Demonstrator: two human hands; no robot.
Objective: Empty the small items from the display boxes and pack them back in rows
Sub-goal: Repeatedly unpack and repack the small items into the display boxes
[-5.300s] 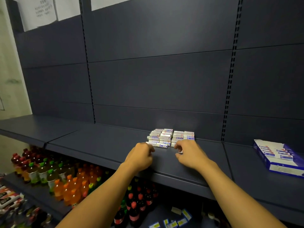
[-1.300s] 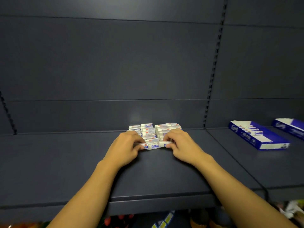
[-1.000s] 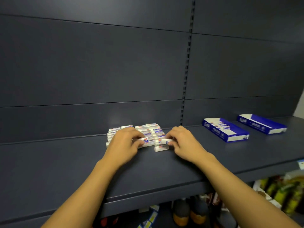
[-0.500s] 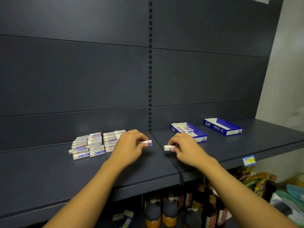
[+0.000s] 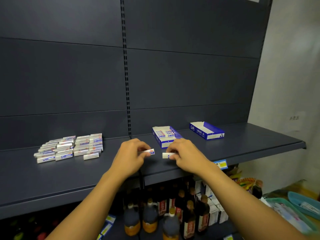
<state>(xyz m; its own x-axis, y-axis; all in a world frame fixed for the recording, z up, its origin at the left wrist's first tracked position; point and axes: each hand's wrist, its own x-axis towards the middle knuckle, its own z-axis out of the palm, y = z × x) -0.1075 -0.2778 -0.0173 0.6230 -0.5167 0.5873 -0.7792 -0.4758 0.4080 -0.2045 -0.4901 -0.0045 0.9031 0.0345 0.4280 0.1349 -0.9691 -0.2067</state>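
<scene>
My left hand point(image 5: 131, 155) pinches a small white eraser point(image 5: 150, 152) just above the dark shelf point(image 5: 52, 175). My right hand point(image 5: 186, 154) pinches a second white eraser point(image 5: 167, 155) beside it. Both hands hover just in front of a blue display box point(image 5: 162, 142) that holds one row of erasers at its back end. A second blue display box point(image 5: 207, 130) lies further right, and I see nothing inside it. A pile of loose erasers point(image 5: 69, 148) lies in rough rows on the shelf to the left.
The shelf's back wall is a dark panel with a slotted upright point(image 5: 127, 84). Dark bottles point(image 5: 150, 217) stand on the lower shelf under my arms. Teal trays point(image 5: 294, 210) sit at the lower right. A price tag point(image 5: 221, 164) hangs on the shelf's front edge.
Each hand has taken an eraser from the pile and carried it right to the front of the nearer blue box. My view has swung right with them.
</scene>
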